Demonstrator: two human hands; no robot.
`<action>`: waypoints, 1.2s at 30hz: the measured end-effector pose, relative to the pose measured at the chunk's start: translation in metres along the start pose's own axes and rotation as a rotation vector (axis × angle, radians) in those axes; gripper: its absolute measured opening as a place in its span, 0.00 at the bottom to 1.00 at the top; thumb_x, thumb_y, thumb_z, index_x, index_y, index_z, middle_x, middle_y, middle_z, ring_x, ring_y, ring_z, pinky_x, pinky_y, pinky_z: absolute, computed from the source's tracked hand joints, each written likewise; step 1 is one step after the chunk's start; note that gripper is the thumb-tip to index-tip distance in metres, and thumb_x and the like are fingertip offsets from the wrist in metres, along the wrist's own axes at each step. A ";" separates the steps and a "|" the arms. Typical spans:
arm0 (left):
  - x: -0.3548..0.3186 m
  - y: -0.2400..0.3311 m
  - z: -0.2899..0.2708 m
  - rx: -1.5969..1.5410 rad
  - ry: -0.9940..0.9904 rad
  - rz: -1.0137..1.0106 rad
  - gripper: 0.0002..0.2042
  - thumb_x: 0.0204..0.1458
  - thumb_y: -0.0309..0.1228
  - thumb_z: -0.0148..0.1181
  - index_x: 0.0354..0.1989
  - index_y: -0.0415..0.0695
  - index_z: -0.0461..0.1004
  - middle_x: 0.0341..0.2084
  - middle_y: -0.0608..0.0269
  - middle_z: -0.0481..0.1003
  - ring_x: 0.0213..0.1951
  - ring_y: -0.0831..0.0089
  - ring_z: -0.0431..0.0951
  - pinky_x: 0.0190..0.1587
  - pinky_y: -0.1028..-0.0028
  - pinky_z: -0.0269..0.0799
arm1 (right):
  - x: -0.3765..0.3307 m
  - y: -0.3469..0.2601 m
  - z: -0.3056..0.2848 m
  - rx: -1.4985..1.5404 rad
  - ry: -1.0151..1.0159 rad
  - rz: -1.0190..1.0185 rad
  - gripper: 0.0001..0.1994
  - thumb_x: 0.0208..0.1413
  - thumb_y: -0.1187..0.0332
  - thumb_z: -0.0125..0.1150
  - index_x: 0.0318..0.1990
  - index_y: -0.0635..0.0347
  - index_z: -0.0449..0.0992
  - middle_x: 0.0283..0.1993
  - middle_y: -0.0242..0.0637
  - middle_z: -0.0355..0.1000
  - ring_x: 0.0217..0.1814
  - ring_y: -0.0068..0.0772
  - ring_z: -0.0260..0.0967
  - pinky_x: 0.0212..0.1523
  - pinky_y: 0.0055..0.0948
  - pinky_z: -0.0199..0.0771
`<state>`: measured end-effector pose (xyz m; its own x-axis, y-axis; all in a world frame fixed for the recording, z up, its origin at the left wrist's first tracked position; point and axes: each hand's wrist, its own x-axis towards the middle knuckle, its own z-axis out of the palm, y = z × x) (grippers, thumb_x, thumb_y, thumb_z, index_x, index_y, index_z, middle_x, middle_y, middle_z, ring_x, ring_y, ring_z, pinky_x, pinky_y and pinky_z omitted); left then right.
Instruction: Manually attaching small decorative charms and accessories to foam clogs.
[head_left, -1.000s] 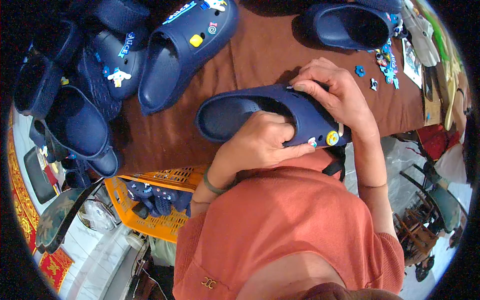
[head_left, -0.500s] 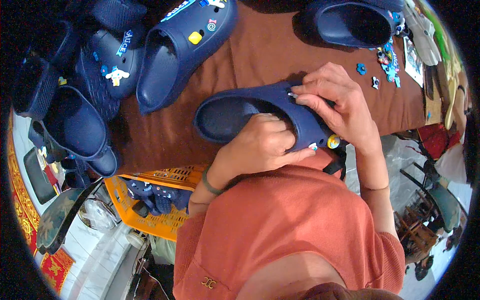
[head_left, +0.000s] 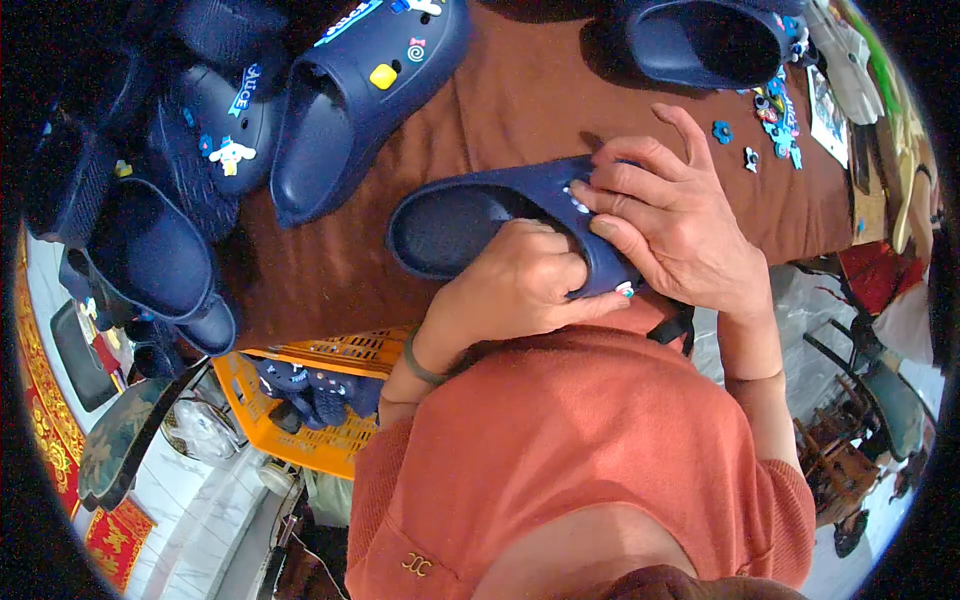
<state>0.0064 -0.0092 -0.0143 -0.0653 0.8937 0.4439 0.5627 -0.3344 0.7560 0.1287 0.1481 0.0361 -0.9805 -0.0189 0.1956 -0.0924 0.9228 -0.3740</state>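
Observation:
A navy blue clog lies on its sole before me, heel to the left and toe to the right. My left hand grips it from the near side, fingers tucked inside the foot opening and thumb along the outside. By that thumb's tip sits a small white and teal charm. My right hand covers the toe part. Its fingertips close on a small white charm at the edge of the upper, and the little finger is raised. The toe's holes are mostly hidden under this hand.
More navy clogs with charms fill the left of the brown cloth. Another clog stands at the back right, near loose charms and a blue flower charm. An orange basket of charmed clogs sits below the table.
My right hand has shifted over the toe, its little finger now lifted. The white charm shows more between its fingertips. A yellow round charm seen before is now hidden.

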 end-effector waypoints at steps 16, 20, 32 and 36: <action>0.030 0.019 -0.031 0.430 -0.009 -0.511 0.12 0.42 0.32 0.72 0.29 0.38 0.78 0.24 0.50 0.77 0.29 0.61 0.78 0.31 0.67 0.70 | -0.066 0.050 0.019 0.307 0.824 0.520 0.06 0.57 0.74 0.57 0.40 0.61 0.78 0.40 0.42 0.73 0.44 0.41 0.71 0.49 0.36 0.70; 0.050 0.067 -0.067 0.304 0.367 -0.349 0.11 0.42 0.31 0.70 0.25 0.37 0.75 0.24 0.55 0.78 0.31 0.62 0.77 0.37 0.68 0.70 | -0.081 0.068 0.036 0.146 0.904 0.532 0.06 0.58 0.76 0.55 0.38 0.63 0.78 0.38 0.43 0.74 0.42 0.42 0.73 0.44 0.32 0.72; 0.110 0.100 -0.057 -1.308 -0.203 0.279 0.04 0.52 0.32 0.63 0.26 0.51 0.78 0.30 0.64 0.77 0.44 0.62 0.69 0.47 0.66 0.58 | -0.082 0.076 0.048 0.188 0.894 0.488 0.04 0.58 0.76 0.56 0.35 0.64 0.77 0.35 0.42 0.74 0.40 0.41 0.72 0.43 0.33 0.71; 0.114 0.109 -0.061 -1.427 -0.280 0.452 0.06 0.52 0.33 0.65 0.37 0.47 0.81 0.36 0.57 0.77 0.50 0.57 0.67 0.58 0.58 0.60 | -0.080 0.076 0.048 0.209 0.849 0.529 0.05 0.58 0.75 0.55 0.35 0.64 0.78 0.35 0.41 0.74 0.39 0.40 0.72 0.42 0.33 0.72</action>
<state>0.0094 0.0379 0.1479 0.1347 0.6120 0.7793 -0.7601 -0.4408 0.4775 0.1919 0.2011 -0.0512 -0.4656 0.7252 0.5073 0.2087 0.6470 -0.7334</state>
